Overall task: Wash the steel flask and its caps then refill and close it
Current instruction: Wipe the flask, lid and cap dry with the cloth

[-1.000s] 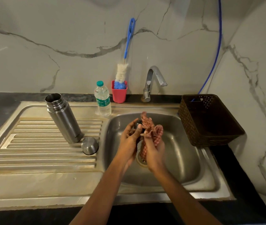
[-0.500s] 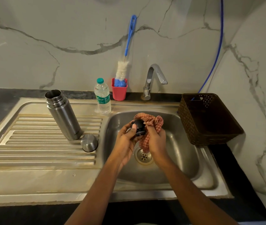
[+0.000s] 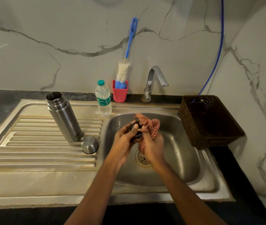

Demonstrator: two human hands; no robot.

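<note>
Where marble walls [image 3: 64,30] corner a stainless steel sink basin [image 3: 185,159] and ribbed drainboard [image 3: 39,143], one open cylindrical steel flask [image 3: 65,117] stands on the ribs beside one round steel cup cap [image 3: 89,145]. Over the basin the left hand [image 3: 125,138] grips one black inner cap [image 3: 131,125]; the right hand [image 3: 153,147] clutches one red checked cloth [image 3: 151,125]. One brown woven basket [image 3: 192,127] crowds the right rim

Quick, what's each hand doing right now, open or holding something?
Left hand: grips the black cap.
Right hand: grips the checked cloth.
</note>
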